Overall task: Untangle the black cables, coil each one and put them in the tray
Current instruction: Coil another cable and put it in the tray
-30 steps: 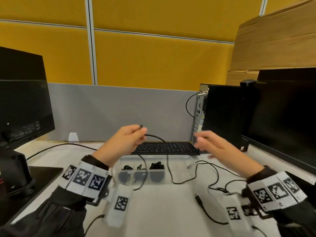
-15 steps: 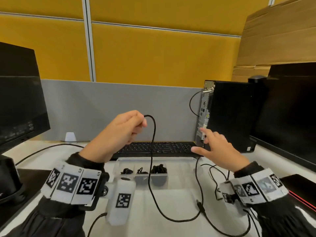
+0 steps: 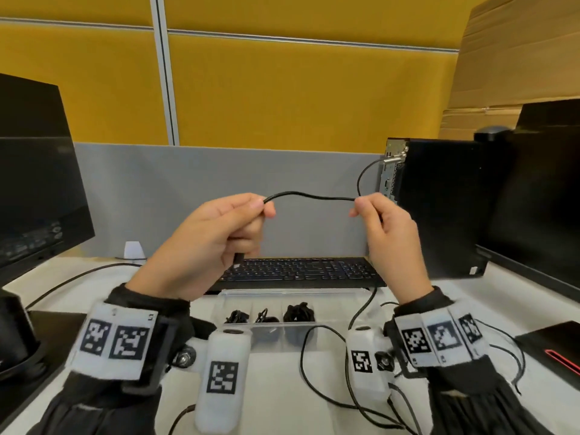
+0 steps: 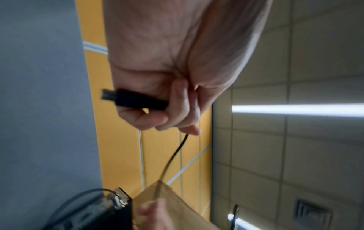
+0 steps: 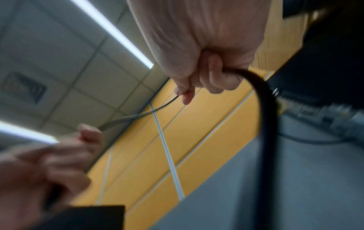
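A thin black cable (image 3: 309, 195) stretches level between both raised hands above the keyboard. My left hand (image 3: 219, 233) grips one end, with the plug (image 4: 133, 99) sticking out below the curled fingers. My right hand (image 3: 384, 227) pinches the cable (image 5: 262, 99) farther along; the rest drops behind the hand to the desk. More loose black cable (image 3: 332, 381) loops on the white desk near the right wrist. The clear divided tray (image 3: 329, 296) sits in front of the keyboard, with three coiled black cables (image 3: 296, 312) in its left compartments.
A black keyboard (image 3: 301, 271) lies behind the tray. A black computer tower (image 3: 439, 202) stands at the right with a monitor (image 3: 543, 196) beside it. Another monitor (image 3: 34, 189) stands at the left. A grey partition (image 3: 204, 196) backs the desk.
My right hand rose from near the keyboard and took hold of the cable. Both hands lifted, and the cable that hung from the left hand now spans between them.
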Motion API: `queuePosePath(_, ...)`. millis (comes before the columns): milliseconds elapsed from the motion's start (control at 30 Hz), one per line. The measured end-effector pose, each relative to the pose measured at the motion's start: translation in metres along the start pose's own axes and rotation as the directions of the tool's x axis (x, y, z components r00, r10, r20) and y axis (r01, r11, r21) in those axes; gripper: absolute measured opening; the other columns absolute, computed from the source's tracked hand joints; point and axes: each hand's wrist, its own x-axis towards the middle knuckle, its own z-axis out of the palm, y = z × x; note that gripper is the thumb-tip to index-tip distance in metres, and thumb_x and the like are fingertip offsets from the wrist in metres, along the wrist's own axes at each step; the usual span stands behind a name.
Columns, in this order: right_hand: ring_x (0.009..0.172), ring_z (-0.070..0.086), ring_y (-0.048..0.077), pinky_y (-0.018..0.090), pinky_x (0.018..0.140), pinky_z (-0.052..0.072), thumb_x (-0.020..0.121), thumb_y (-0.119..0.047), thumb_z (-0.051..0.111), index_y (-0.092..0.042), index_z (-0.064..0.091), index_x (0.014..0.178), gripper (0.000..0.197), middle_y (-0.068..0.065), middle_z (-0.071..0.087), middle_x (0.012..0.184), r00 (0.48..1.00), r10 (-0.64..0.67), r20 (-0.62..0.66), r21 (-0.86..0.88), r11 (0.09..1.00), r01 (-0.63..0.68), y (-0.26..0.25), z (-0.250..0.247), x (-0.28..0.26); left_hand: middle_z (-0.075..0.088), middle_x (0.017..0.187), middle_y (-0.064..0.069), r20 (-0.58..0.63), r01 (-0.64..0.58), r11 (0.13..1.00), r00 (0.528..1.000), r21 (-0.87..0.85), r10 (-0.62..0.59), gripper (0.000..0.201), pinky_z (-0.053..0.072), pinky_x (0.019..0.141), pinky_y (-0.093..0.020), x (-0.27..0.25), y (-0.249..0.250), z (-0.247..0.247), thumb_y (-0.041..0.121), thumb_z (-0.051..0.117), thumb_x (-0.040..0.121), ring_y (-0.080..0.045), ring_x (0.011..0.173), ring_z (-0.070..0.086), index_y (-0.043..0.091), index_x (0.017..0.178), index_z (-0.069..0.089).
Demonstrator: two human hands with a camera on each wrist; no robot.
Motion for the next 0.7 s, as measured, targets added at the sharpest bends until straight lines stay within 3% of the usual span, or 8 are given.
queuePosePath(133,0.048,0.04,0.004,0.025,0.05,0.035,0.101,-0.029,0.035,-0.026,0.059,0.104,0.024,-0.007,0.047,0.059,0.965,0.043,0.258,-0.27,0.962,0.03,0.01,0.012,-0.009,0.036,0.057,0.008,-0.035,-0.087,0.967,0.996,-0.238,0.081,0.026,0.031,0.044,-0.017,0.0,0.004,0.012,0.021,0.044,0.089,-0.003,0.042,0.025,0.009,0.104,0.062)
queuePosePath(200,0.072,0.057,0.014,0.034,0.068,0.048,0.102,-0.029,0.033,-0.035,0.055,0.116,0.027,-0.004,0.055,0.079,0.862,0.079,0.501,-0.352,0.928,0.12,0.002,0.017,-0.016,0.055,0.067,0.006,-0.124,-0.167,0.941,0.983,-0.294,0.136,0.03,0.042,0.048,-0.017,0.002,0.003,0.017,0.019,0.042,0.089,-0.004,0.048,0.043,0.008,0.11,0.061)
queuePosePath(267,0.087,0.057,0.021,0.041,0.083,0.048,0.101,-0.032,0.033,-0.041,0.053,0.121,0.03,-0.004,0.051,0.086,0.711,0.085,0.698,-0.335,0.917,0.219,-0.016,0.02,-0.025,0.069,0.09,0.001,-0.227,-0.261,0.937,0.951,-0.231,0.209,0.027,0.053,0.069,-0.02,0.005,-0.002,0.018,0.016,0.038,0.095,-0.01,0.078,0.067,0.008,0.11,0.06)
queuePosePath(333,0.09,0.051,0.015,0.036,0.085,0.043,0.101,-0.033,0.033,-0.039,0.053,0.123,0.03,-0.008,0.046,0.083,0.608,0.044,0.793,-0.27,0.92,0.285,-0.037,0.019,-0.033,0.068,0.109,-0.005,-0.326,-0.314,0.944,0.907,-0.101,0.267,0.028,0.052,0.086,-0.022,0.008,-0.009,0.016,0.015,0.034,0.099,-0.016,0.104,0.066,0.008,0.111,0.059)
queuePosePath(467,0.095,0.049,0.016,0.034,0.08,0.04,0.1,-0.039,0.032,-0.034,0.055,0.122,0.031,-0.012,0.04,0.076,0.515,-0.033,0.857,-0.177,0.919,0.353,-0.077,0.012,-0.046,0.066,0.114,0.001,-0.38,-0.181,0.935,0.877,0.305,0.294,0.026,0.046,0.099,-0.026,0.014,-0.028,0.005,0.018,0.04,0.099,-0.009,0.112,0.06,0.013,0.113,0.061)
queuePosePath(533,0.095,0.053,0.017,0.038,0.082,0.045,0.099,-0.041,0.035,-0.035,0.059,0.11,0.027,-0.011,0.05,0.081,0.578,-0.093,0.811,-0.144,0.925,0.351,-0.081,0.009,-0.045,0.068,0.108,0.004,-0.305,-0.047,0.811,0.913,0.583,0.272,0.025,0.046,0.098,-0.034,0.016,-0.039,-0.005,0.02,0.043,0.099,-0.01,0.107,0.062,0.014,0.111,0.064)
queuePosePath(600,0.082,0.055,0.011,0.038,0.076,0.047,0.097,-0.04,0.041,-0.036,0.061,0.093,0.021,-0.01,0.058,0.084,0.745,-0.149,0.65,-0.136,0.942,0.308,-0.074,0.004,-0.037,0.07,0.092,0.005,-0.253,0.073,0.653,0.949,0.754,0.187,0.025,0.047,0.09,-0.032,0.016,-0.043,-0.011,0.021,0.041,0.099,-0.011,0.094,0.064,0.012,0.102,0.064)
queuePosePath(700,0.061,0.048,0.001,0.025,0.06,0.038,0.097,-0.031,0.048,-0.032,0.06,0.083,0.018,-0.013,0.059,0.076,0.94,-0.226,0.254,-0.122,0.957,0.263,-0.051,-0.005,-0.02,0.072,0.073,-0.006,-0.107,0.167,0.75,0.986,0.64,-0.128,0.033,0.05,0.083,-0.028,0.009,-0.035,-0.005,0.02,0.035,0.101,-0.015,0.075,0.067,0.006,0.086,0.062)
